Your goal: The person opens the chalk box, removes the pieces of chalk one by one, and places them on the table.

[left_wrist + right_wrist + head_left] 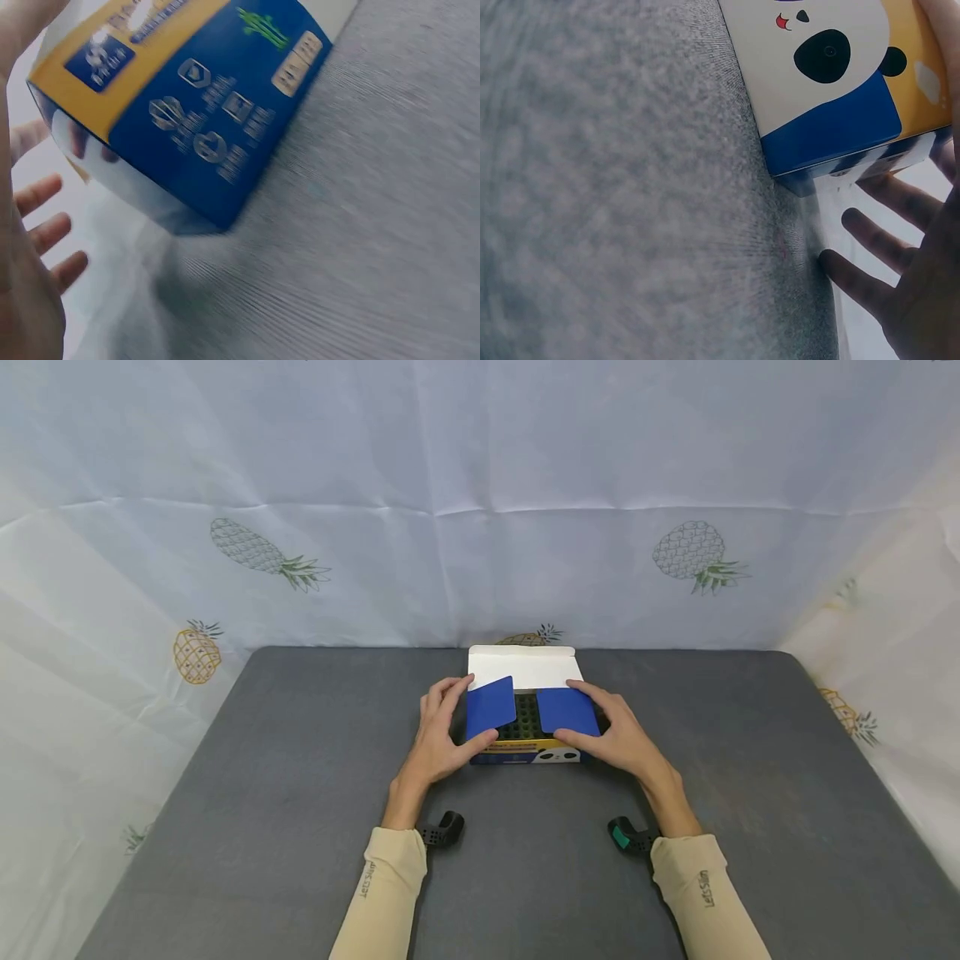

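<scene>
Left hand (437,737) and right hand (621,735), grips unclenched, bracket a box (527,749) mid-frame, likely steadying blue flaps (491,707). Exact contact is unclear.

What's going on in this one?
A person has both hands at a small box on a grey table: the left hand at its left flap, the right hand at its right flap. The box is open, with its white lid up at the back. Both blue flaps lean in over it, and dark contents show in the gap between; I can't tell what they are.
</scene>
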### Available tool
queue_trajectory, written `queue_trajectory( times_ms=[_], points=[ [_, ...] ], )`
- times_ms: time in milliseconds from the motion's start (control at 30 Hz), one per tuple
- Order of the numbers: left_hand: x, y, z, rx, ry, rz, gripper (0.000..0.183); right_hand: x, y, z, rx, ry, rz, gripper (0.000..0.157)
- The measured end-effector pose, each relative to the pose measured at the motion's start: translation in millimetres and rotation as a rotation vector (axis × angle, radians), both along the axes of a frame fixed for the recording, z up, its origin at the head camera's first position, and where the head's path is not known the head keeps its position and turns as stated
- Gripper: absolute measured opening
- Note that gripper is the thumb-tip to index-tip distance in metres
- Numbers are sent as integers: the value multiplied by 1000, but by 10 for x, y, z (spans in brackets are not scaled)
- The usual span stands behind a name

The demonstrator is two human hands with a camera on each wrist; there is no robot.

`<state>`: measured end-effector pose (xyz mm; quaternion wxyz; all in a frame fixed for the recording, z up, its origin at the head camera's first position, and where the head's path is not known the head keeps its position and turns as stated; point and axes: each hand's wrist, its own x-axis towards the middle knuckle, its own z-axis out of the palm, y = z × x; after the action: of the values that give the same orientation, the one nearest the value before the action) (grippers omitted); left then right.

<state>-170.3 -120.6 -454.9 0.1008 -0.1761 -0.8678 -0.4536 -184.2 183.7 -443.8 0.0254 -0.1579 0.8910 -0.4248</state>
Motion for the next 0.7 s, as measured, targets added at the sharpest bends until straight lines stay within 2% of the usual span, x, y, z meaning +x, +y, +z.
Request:
queue_trajectory(
  times_ms=[67, 167, 433, 600, 700],
  points=[
    [-27, 10, 65, -33, 32, 11, 113, -3, -9, -4, -2, -3, -6, 81],
    [-74, 26, 167, -77, 54, -11, 114, -1, -15, 0, -1, -6, -9, 81],
    [-172, 82, 328, -193, 25, -95, 116, -11, -10, 2, 11, -2, -9, 80],
    [-200, 143, 381, -164, 22, -139, 116, -8, -5, -3, 6, -6, -8, 79],
    [-219, 169, 403, -131, 29, -159, 107, -6, -8, -2, 5, -13, -9, 80]
  ],
)
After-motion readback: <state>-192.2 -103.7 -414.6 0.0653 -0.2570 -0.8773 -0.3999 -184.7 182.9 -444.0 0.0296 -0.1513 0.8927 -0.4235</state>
